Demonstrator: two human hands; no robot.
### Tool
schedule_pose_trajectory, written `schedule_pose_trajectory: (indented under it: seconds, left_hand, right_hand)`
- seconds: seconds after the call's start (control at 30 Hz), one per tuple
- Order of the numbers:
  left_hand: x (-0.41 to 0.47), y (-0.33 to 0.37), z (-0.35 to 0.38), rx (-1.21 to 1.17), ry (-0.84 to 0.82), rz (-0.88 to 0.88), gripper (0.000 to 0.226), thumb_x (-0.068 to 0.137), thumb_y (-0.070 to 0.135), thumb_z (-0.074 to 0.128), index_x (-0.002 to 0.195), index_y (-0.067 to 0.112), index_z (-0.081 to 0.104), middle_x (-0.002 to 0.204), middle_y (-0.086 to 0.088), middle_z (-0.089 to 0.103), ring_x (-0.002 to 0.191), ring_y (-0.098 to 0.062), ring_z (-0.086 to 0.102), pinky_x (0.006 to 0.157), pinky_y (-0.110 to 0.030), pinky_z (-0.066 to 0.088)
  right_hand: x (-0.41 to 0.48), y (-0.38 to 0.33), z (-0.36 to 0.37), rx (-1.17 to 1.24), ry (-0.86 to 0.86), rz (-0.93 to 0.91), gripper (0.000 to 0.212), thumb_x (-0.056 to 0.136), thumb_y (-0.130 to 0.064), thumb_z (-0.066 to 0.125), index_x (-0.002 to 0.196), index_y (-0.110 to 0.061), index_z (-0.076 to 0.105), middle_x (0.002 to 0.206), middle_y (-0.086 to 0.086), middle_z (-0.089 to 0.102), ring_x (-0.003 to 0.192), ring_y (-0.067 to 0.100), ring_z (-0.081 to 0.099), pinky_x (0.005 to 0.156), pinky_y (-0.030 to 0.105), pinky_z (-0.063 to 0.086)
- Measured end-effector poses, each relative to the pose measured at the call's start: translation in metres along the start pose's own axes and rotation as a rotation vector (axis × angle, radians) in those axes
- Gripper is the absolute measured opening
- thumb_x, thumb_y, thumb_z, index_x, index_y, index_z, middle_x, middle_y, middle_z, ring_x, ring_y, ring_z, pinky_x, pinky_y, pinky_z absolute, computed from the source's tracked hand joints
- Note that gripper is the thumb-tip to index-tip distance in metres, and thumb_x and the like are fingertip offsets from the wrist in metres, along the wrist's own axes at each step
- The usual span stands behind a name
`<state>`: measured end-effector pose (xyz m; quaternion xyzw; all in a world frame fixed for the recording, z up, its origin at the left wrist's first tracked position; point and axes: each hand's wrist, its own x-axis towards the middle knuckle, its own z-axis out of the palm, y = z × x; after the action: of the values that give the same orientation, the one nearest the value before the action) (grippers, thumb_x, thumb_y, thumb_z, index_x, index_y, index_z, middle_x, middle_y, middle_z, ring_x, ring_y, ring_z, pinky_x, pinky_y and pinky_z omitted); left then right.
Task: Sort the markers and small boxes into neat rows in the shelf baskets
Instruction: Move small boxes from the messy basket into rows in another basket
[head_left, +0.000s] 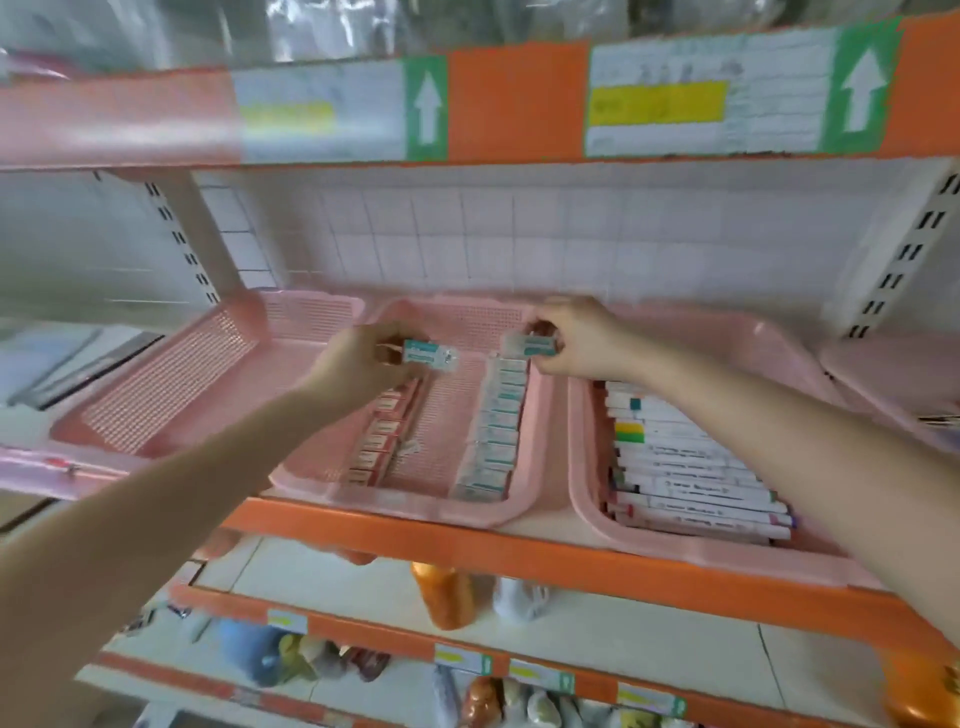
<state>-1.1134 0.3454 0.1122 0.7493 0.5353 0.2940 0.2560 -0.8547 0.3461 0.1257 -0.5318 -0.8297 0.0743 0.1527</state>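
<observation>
Box A: small teal-and-white box A (530, 345), at the far end of the teal row (493, 431) along the right wall of the middle basket (415, 512). Contact with the row: cannot tell, blurred.
Right hand: right hand (582, 340) pinches box A, fingers curled over it.
Box B: matching box B (428, 353), held above the basket's bare centre strip, apart from both rows.
Left hand: left hand (363, 358) grips box B.
Red row: red row (379, 441) lines the left wall, below the left wrist.
Markers: markers (691, 467) lie side by side in the right basket (587, 493), just beside.
Step (judged): extending the teal row rearward.
Method: seat box A flush against its neighbour, same face up, edges square. Follow with box B. Keep the left forearm lifted off the red row.
</observation>
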Motion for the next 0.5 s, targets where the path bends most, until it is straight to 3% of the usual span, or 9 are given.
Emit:
schedule_pose_trajectory:
  seconds: [0.1, 0.33, 0.5]
  left_hand:
    - [-0.018, -0.047, -0.040, -0.052, 0.088, -0.083, 0.033, 0.081, 0.006, 0.071, 0.112, 0.016, 0.064, 0.098, 0.000, 0.070, 0.077, -0.015, 0.070, 0.069, -0.028, 0.059]
    - [-0.031, -0.096, -0.070, -0.116, 0.085, -0.038, 0.034, 0.081, 0.004, 0.071, 0.113, 0.012, 0.063, 0.102, -0.002, 0.069, 0.085, -0.010, 0.069, 0.068, -0.028, 0.059]
    - [-0.019, -0.094, -0.058, -0.015, 0.052, 0.107, 0.033, 0.080, 0.016, 0.074, 0.112, 0.018, 0.066, 0.095, 0.005, 0.070, 0.081, 0.000, 0.065, 0.069, -0.009, 0.051]
  right_hand:
    - [0.031, -0.042, 0.025, -0.131, -0.031, -0.044, 0.035, 0.082, -0.021, 0.065, 0.116, -0.014, 0.061, 0.116, 0.000, 0.059, 0.109, 0.017, 0.053, 0.081, 0.022, 0.033]
    - [0.061, -0.082, 0.059, -0.153, -0.137, -0.005, 0.038, 0.080, -0.017, 0.069, 0.117, -0.011, 0.061, 0.114, 0.004, 0.058, 0.103, 0.017, 0.052, 0.078, 0.020, 0.033]
    - [0.048, -0.089, 0.073, -0.210, -0.344, 0.056, 0.034, 0.081, -0.028, 0.071, 0.109, -0.014, 0.059, 0.096, -0.003, 0.056, 0.085, 0.013, 0.049, 0.064, 0.021, 0.035]
